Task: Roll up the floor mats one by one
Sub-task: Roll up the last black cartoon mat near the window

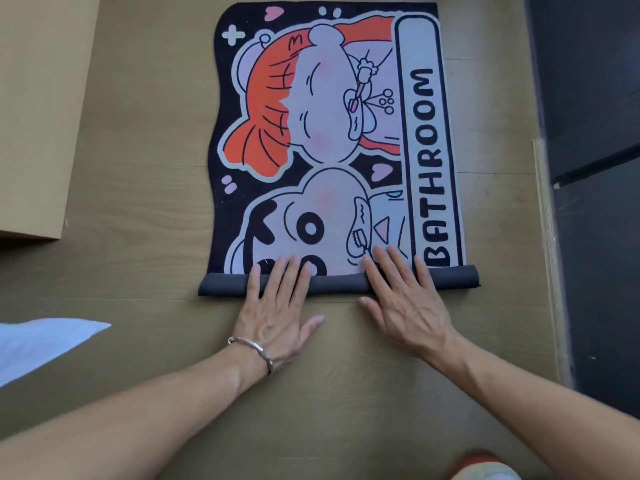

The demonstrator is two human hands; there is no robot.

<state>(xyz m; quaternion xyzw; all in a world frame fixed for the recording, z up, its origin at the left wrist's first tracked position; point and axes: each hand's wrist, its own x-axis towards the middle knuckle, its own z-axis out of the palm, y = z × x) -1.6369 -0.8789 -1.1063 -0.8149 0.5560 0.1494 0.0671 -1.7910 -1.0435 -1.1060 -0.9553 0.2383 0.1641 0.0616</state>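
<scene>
On the wooden floor (138, 202), centre of view: one floor mat (329, 133), printed side up, black ground with two cartoon figures and the word BATHROOM along its right edge. The far part lies flat. The near edge is turned over into a low, tight roll (339, 284) with the dark grey backing showing, running left to right.

Left hand (277, 306): palm down, fingers straight and spread, laid across the roll with the tips on the print beyond it. Pressing, not gripping. Silver bracelet (254, 348) on that wrist.

Right hand (405, 299): same posture, flat over the roll further right, fingers extended, thumb on the floor at the near side.

Surroundings: white cloth (38, 344) near left; tan board (34, 116) far left; dark cabinet (595, 98) along the right.
</scene>
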